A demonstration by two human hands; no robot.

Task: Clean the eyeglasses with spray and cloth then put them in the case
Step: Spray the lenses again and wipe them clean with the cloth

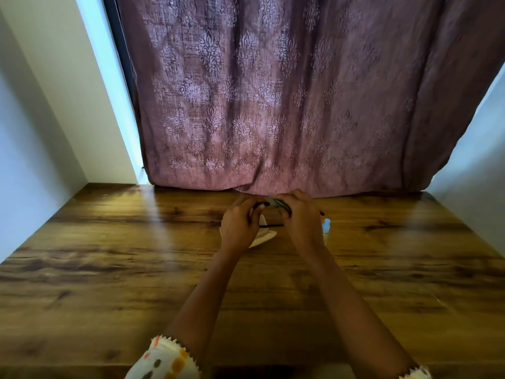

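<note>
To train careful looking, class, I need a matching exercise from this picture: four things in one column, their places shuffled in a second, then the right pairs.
Column A
1. eyeglasses
2. cloth
3. spray bottle
4. curtain

Column B
a. hangs behind the far edge of the table
b. held by the left hand and right hand
c. on the table, just right of the right hand
d. lies on the table beneath the hands

Pairs: 1-b, 2-d, 3-c, 4-a
</note>
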